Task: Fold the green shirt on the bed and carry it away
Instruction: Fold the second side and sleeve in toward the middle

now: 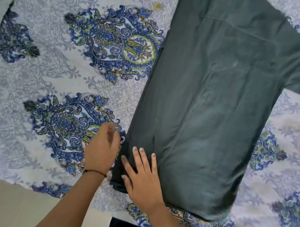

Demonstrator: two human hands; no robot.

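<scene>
Green shirt (219,105) is lying flat on the bed, spread lengthwise from the near edge up toward the far side, taking up the right-centre of the view. Its left side is already folded inward, giving a straight long edge on the left; one sleeve is sticking out to the right near the top. Fabric is mostly smooth, a few soft creases running down the middle.

Right hand (143,175) is resting palm down on the shirt's near left corner, fingers spread and open, pressing the cloth flat, not gripping. Left hand (101,149) is sitting just beside the shirt's folded left edge, over the bedsheet, fingers loosely curled and blurred; cannot tell if the fingertips are pinching the hem or only touching it. A thin red thread bracelet (95,172) is circling the left wrist.

Bedsheet (57,78) under the shirt is showing a pale grey-lilac print with big blue, green and yellow paisley motifs. Plain beige floor (8,206) is showing at the bottom left, beyond the near edge of the bed.
</scene>
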